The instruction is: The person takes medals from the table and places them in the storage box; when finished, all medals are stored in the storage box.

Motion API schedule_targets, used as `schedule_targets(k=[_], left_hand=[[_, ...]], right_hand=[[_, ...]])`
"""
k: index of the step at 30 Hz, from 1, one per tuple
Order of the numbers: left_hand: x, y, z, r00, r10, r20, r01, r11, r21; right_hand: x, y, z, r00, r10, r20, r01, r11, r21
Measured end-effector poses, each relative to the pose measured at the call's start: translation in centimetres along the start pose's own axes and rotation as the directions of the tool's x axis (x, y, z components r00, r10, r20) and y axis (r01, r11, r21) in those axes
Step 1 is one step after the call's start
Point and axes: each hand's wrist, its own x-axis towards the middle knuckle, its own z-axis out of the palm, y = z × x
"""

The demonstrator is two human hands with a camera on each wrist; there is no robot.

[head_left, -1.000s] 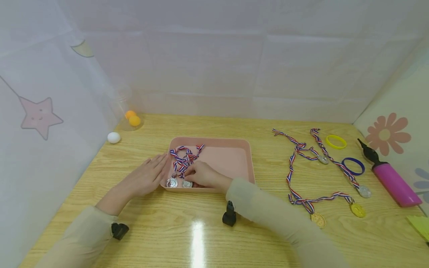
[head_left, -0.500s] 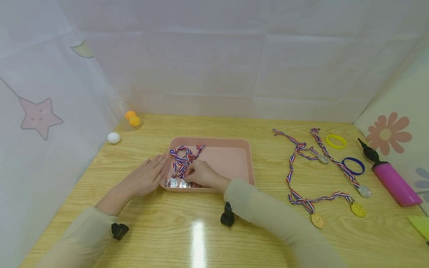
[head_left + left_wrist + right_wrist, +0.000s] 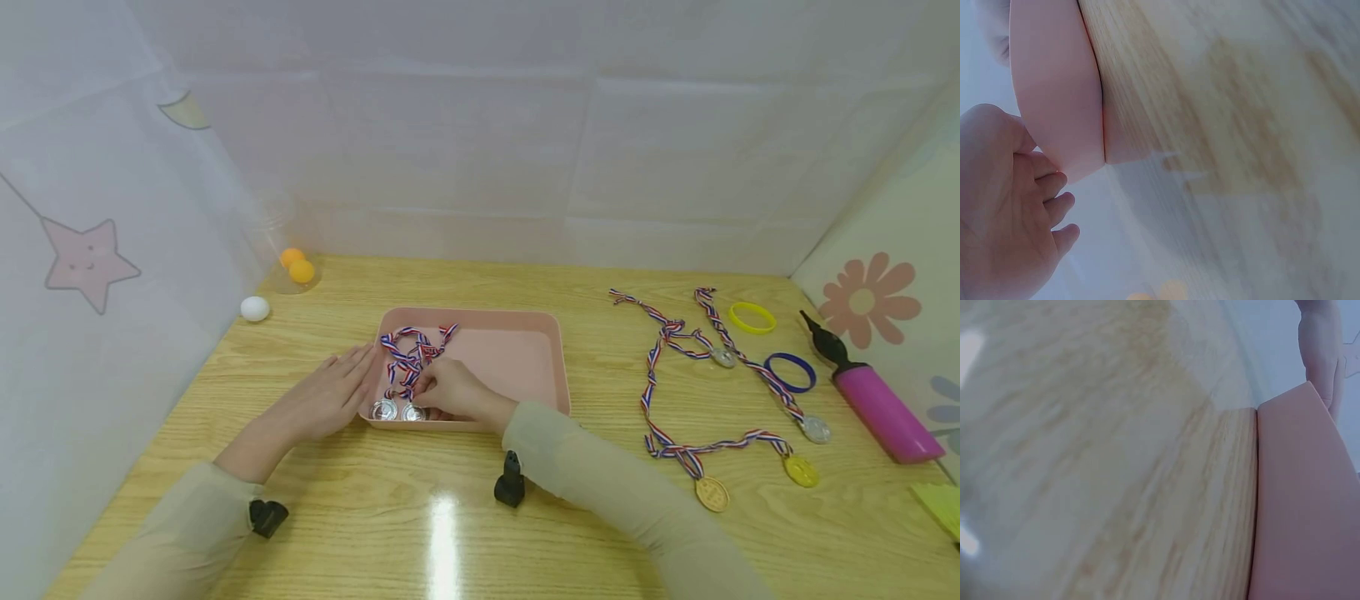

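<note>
A shallow pink tray (image 3: 517,367) lies in the middle of the table in the head view. Two silver medals with tangled red, white and blue ribbons sit inside its left part. My right hand (image 3: 457,392) reaches over the near rim and pinches the right-hand silver medal (image 3: 413,412) at its edge; the fingertips are partly hidden. The other silver medal (image 3: 384,409) lies just left of it, in the near left corner. My left hand (image 3: 330,396) rests along the tray's left wall with fingers extended. The left wrist view shows that hand (image 3: 1010,206) against the tray's corner.
Several ribboned medals, including a gold one (image 3: 712,493), lie right of the tray. Beyond them are a yellow wristband (image 3: 752,317), a blue wristband (image 3: 791,372) and a pink hand pump (image 3: 888,414). A white ball (image 3: 255,308) and orange balls (image 3: 302,271) sit at the back left.
The pinched silver medal has shifted slightly left, closer to the other one, with my right hand moving along a little. My left hand has stayed in place.
</note>
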Motion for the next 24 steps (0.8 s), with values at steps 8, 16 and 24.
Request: schedule_targets(k=[8, 16, 24], left_hand=[[0.0, 0.1, 0.0, 1.0, -0.001, -0.005, 0.001, 1.0, 0.005], [0.0, 0.0, 0.0, 1.0, 0.003, -0.005, -0.003, 1.0, 0.012], [0.2, -0.3, 0.4, 1.0, -0.002, -0.004, 0.002, 1.0, 0.004]], right_hand=[[-1.8, -0.5, -2.1, 0.998, -0.038, 0.049, 0.032, 0.994, 0.109], [-5.4, -2.1, -7.4, 0.991, -0.128, 0.031, 0.125, 0.99, 0.071], [-9.8, -0.1, -13.9, 0.968, -0.218, -0.124, 0.23, 0.969, 0.093]])
